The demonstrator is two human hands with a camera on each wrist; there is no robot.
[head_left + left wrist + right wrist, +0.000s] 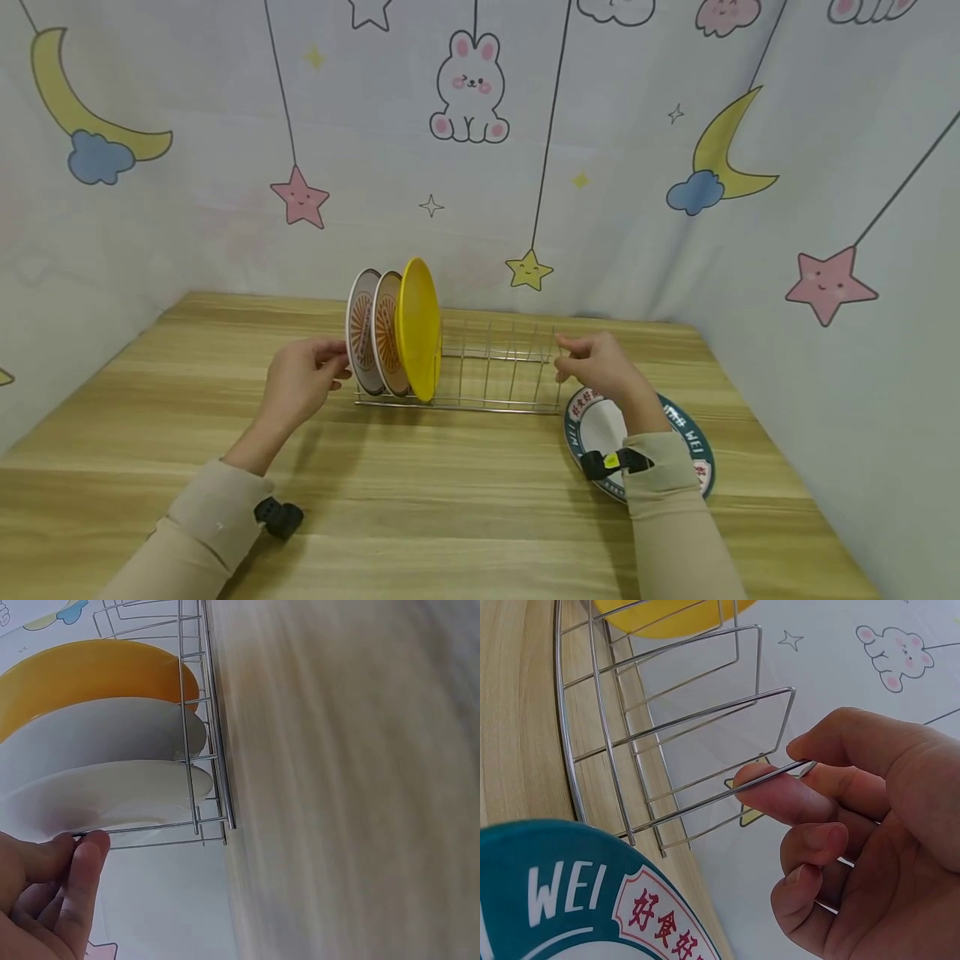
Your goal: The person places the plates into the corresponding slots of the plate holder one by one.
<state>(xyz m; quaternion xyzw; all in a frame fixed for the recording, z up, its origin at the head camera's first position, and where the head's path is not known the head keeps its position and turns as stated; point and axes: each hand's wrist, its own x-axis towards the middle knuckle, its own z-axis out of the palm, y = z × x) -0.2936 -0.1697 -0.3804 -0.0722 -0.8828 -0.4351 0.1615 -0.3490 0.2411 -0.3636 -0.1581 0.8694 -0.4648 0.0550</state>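
A wire dish rack (pixel 498 408) stands on the table in the head view. Its left slots hold two white plates with orange ray patterns, a left one (pixel 362 329) and a second one (pixel 386 333), and then a yellow plate (pixel 420 329), all on edge. At the rack's left end my left hand (pixel 300 375) pinches the end wire, close beside the outer white plate (pixel 112 795). My right hand (pixel 600 367) grips the right end wire between thumb and index finger, plain in the right wrist view, where the other fingers (pixel 806 889) curl loosely. The rack's right slots hold no plates.
A green-rimmed white plate (pixel 686 433) with lettering lies flat on the wooden table (pixel 450 517), right of the rack and partly under my right forearm. Behind the table hangs a pale curtain (pixel 375 125) printed with stars, moons and a rabbit.
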